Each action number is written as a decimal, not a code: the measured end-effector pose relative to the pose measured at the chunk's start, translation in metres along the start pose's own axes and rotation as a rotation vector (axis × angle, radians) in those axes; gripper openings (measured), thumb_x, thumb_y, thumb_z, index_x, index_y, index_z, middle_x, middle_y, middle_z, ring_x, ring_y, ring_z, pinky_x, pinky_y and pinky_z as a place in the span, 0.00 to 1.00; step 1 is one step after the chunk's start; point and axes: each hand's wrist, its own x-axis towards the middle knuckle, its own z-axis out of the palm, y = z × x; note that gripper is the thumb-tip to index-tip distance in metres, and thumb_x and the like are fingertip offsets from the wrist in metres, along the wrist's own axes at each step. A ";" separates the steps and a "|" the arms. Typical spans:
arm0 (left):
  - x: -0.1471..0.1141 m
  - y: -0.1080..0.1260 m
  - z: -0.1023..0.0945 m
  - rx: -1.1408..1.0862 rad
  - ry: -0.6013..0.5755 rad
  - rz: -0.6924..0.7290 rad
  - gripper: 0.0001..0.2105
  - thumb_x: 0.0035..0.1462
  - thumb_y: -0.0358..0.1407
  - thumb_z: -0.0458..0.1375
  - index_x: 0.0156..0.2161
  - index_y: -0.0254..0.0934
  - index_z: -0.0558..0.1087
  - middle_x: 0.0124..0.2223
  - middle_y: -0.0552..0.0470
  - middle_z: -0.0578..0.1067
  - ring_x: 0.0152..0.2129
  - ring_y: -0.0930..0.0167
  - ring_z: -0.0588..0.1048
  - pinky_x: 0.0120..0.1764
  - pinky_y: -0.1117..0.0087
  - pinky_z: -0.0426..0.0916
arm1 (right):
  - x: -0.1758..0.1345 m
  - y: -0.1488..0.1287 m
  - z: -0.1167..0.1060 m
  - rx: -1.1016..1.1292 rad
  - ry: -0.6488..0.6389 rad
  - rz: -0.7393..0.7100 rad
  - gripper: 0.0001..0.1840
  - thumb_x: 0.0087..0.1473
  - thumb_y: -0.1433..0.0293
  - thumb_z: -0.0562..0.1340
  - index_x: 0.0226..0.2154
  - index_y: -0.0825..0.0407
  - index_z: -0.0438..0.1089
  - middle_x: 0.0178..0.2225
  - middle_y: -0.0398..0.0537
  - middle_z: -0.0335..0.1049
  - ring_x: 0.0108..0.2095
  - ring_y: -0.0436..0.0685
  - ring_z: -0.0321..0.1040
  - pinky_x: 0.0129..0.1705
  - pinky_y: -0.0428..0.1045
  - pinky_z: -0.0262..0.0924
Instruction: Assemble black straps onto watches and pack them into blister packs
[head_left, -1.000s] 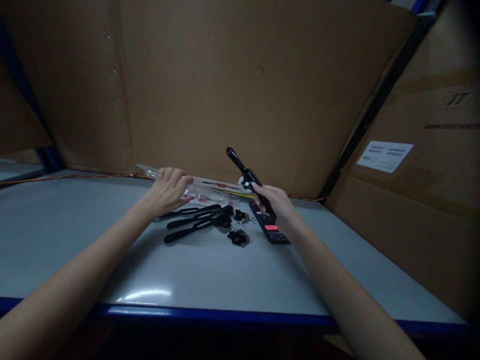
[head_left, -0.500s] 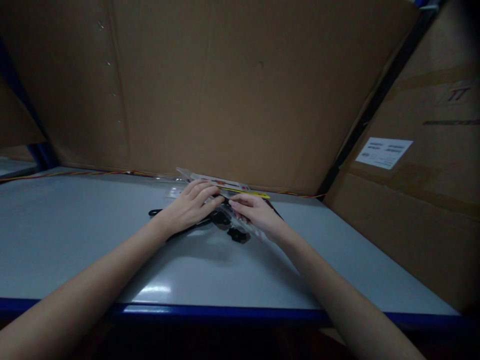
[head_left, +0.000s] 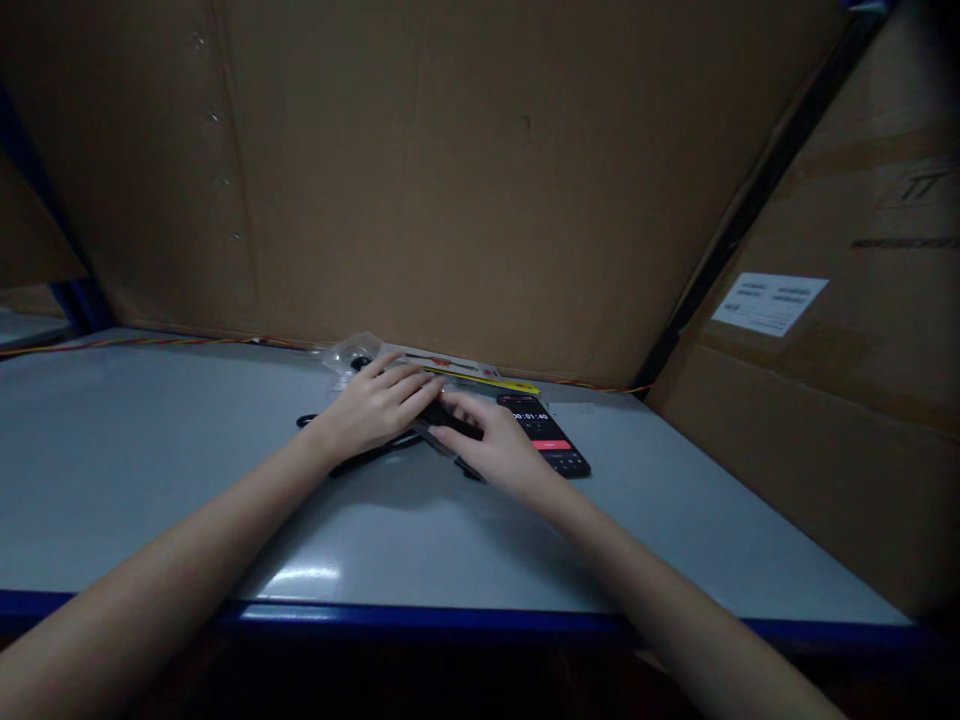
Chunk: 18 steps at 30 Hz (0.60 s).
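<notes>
A long black handle-like object [head_left: 444, 416] lies slantwise between my hands; its exact kind is unclear. My right hand [head_left: 495, 445] is closed around its near end, thumb on top. My left hand [head_left: 379, 405] curls over its far part, fingers bent and close together. Beyond the left hand, a clear plastic bag [head_left: 352, 350] bulges up, with a dark round end [head_left: 361, 362] showing at it. Under the left wrist lies a black cable-like loop [head_left: 306, 420]. Small black pieces beneath the hands are mostly hidden.
A phone [head_left: 551, 440] with a running timer lies right of my right hand. Behind the hands are a printed card [head_left: 442, 362] and a yellow strip [head_left: 517, 385]. Thin twisted wires [head_left: 187, 342] run along the back cardboard wall [head_left: 465, 200]. A large carton [head_left: 825, 420] stands right.
The clear plastic has moved from under my right hand to beyond my left. My right hand has shifted slightly nearer and now grips the black object; the phone has come into view.
</notes>
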 end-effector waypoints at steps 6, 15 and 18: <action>0.000 -0.003 -0.003 -0.013 0.022 -0.080 0.15 0.60 0.38 0.49 0.47 0.31 0.69 0.46 0.41 0.75 0.44 0.62 0.72 0.49 0.57 0.62 | -0.004 -0.007 -0.004 -0.261 0.031 -0.068 0.22 0.55 0.67 0.58 0.52 0.54 0.63 0.43 0.54 0.66 0.42 0.57 0.65 0.45 0.52 0.59; -0.012 -0.017 0.000 -0.067 0.068 -0.246 0.23 0.52 0.46 0.57 0.53 0.42 0.66 0.50 0.43 0.70 0.50 0.58 0.65 0.54 0.51 0.52 | 0.004 0.012 -0.010 0.084 0.034 0.067 0.16 0.50 0.66 0.62 0.44 0.51 0.71 0.34 0.47 0.70 0.35 0.54 0.67 0.40 0.51 0.61; -0.010 -0.016 0.002 -0.067 0.231 -0.525 0.33 0.46 0.47 0.62 0.57 0.44 0.61 0.56 0.41 0.63 0.55 0.53 0.57 0.56 0.46 0.44 | 0.004 0.012 0.003 0.330 0.081 0.185 0.26 0.45 0.66 0.65 0.49 0.51 0.67 0.28 0.41 0.64 0.27 0.50 0.63 0.32 0.48 0.60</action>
